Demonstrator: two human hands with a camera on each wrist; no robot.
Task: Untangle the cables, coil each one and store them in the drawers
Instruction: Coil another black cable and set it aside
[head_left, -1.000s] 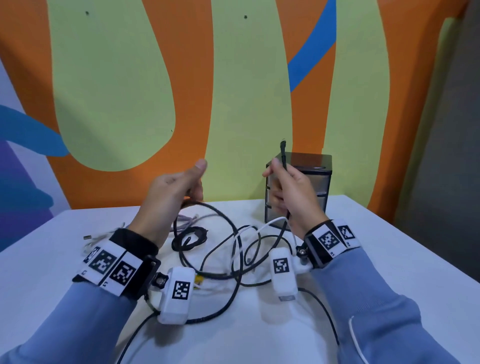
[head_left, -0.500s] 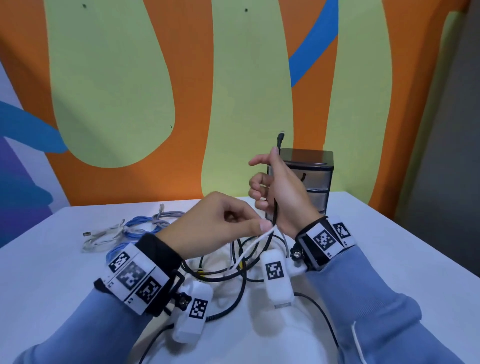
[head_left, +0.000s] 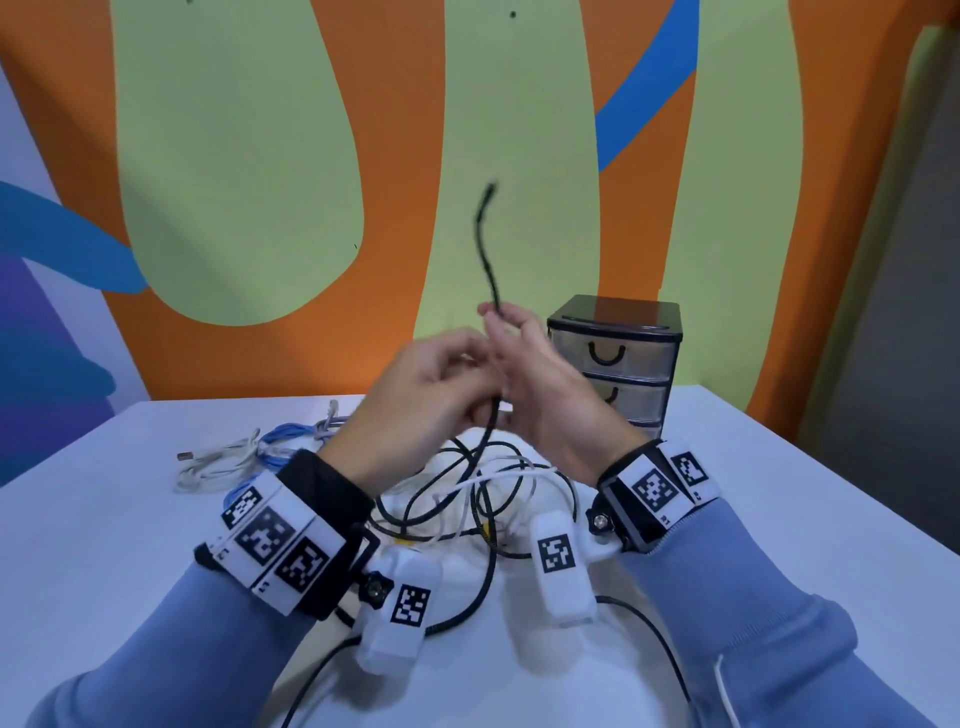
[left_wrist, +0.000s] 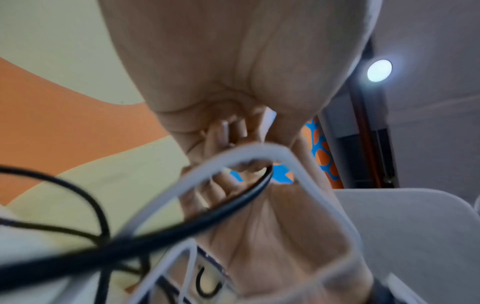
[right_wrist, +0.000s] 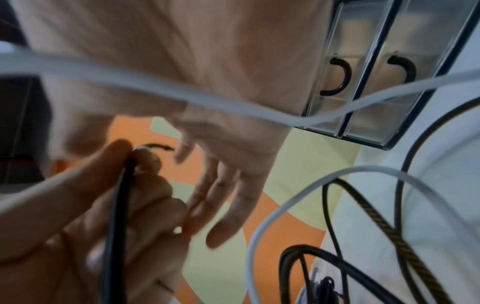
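Note:
My right hand (head_left: 493, 312) is raised above the table and pinches a thin black cable (head_left: 485, 244) between thumb and fingers (right_wrist: 140, 156). The cable's free end sticks up above the hand. Below it the cable (right_wrist: 116, 205) hangs down into a tangle of black and white cables (head_left: 483, 493) on the table. My left hand (head_left: 462, 374) is blurred and right beside the right hand. Its fingers (right_wrist: 221, 195) are nearly straight, with nothing visibly in them. A white cable (head_left: 498, 474) arches up under the hands (left_wrist: 259, 148). The small drawer unit (head_left: 615, 364) stands behind the right hand, drawers closed.
A blue cable (head_left: 280, 447) and a white USB cable (head_left: 213, 462) lie in a loose bundle at the back left of the white table (head_left: 104, 545). A braided black cable (head_left: 467, 608) runs toward the front edge. A painted wall stands close behind.
My left hand has let go of the white cable and risen up to the right hand. The right hand has lifted, and more of the black cable's end now stands above it.

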